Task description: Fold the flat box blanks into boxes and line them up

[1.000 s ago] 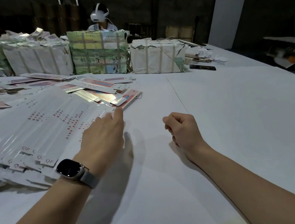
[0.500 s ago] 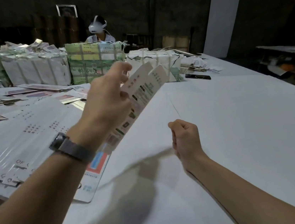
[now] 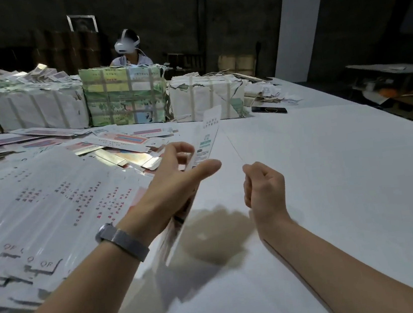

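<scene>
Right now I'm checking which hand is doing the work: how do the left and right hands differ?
The left hand holds a flat box blank lifted off the table; the right hand holds nothing. The left hand's thumb is stretched out, while the right hand's fingers are curled into a loose fist. The left wrist wears a watch; the right is bare. Both hang above the table.

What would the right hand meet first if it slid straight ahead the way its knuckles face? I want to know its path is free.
Probably nothing nearby: the right hand faces bare white table.
</scene>
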Motion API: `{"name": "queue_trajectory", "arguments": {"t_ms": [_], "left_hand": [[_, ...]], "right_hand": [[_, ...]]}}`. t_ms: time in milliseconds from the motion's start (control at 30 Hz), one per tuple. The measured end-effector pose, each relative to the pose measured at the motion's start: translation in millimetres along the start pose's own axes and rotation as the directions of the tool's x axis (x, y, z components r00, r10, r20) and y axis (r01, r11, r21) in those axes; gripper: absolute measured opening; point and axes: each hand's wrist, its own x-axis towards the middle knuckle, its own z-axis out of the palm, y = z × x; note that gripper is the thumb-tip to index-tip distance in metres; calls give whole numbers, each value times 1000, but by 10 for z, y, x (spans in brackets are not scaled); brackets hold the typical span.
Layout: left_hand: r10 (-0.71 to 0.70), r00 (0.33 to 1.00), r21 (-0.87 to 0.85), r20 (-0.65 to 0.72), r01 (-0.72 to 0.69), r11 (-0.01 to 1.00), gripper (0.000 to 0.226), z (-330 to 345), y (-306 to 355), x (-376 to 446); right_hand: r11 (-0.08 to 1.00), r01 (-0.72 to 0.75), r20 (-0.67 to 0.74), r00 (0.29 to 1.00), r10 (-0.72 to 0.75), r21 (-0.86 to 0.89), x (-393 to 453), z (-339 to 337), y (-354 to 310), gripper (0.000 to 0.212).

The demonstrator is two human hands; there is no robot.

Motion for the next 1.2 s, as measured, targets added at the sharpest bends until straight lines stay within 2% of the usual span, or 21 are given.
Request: {"name": "queue_trajectory", "arguments": {"t_ms": [67, 100, 133, 200, 267, 333, 400, 467, 567, 667, 767, 867, 933, 1000, 1067, 1133, 1200], "left_hand": [[-9, 999, -14, 46, 9, 1000, 67, -1, 24, 3], [29, 999, 47, 13, -30, 998, 66, 2, 25, 3], [95, 995, 163, -43, -87, 983, 66, 11, 18, 7], [261, 958, 447, -118, -184, 876, 73, 46, 19, -9], [328, 934, 527, -139, -211, 824, 80, 72, 24, -29], [305, 943, 485, -131, -207, 850, 79, 77, 28, -27], [323, 940, 467, -108, -240, 851, 57, 79, 52, -24], [351, 933, 434, -79, -285, 855, 34, 72, 123, -35], [295, 954, 180, 51, -299, 937, 23, 97, 198, -69], [286, 947, -19, 145, -286, 958, 34, 163, 214, -119], [319, 931, -56, 177, -314, 948, 49, 208, 184, -156], [325, 941, -72, 89, -320, 945, 49, 171, 153, -129], [322, 947, -87, 20, -319, 944, 64, 139, 126, -97], [265, 964, -154, 3, -261, 953, 73, 128, 105, -73], [234, 972, -218, 7, -227, 949, 63, 124, 106, -61], [244, 969, -212, 27, -233, 949, 54, 98, 122, -53], [243, 967, -207, 81, -222, 953, 54, 71, 125, -46]], "right_hand": [[999, 37, 16, 999, -37, 35, 15, -11, -104, 37], [995, 75, 34, 996, -77, 61, 28, -19, -180, 32], [988, 140, 53, 988, -144, 71, 38, -28, -263, 24], [942, 336, 111, 935, -336, 22, 43, -35, -429, 13], [873, 481, 205, 865, -458, -80, 28, -2, -545, 19], [812, 537, 280, 835, -473, -228, 10, 45, -591, 29], [764, 544, 302, 836, -458, -348, -8, 73, -584, 38], [770, 522, 297, 850, -435, -368, -27, 91, -580, 40], [833, 475, 269, 873, -407, -283, -51, 137, -616, 40], [893, 420, 233, 895, -379, -159, -62, 175, -685, 44], [934, 349, 211, 921, -328, -73, 2, 224, -771, 34], [940, 342, 153, 928, -339, 6, 89, 223, -822, 32], [930, 368, 149, 919, -365, 12, 126, 195, -804, 33], [921, 390, 181, 906, -382, -5, 133, 185, -767, 33], [909, 408, 201, 901, -386, -85, 142, 189, -723, 29], [847, 464, 241, 880, -409, -260, 160, 183, -673, 28], [750, 531, 297, 846, -442, -396, 179, 164, -632, 31]]}}
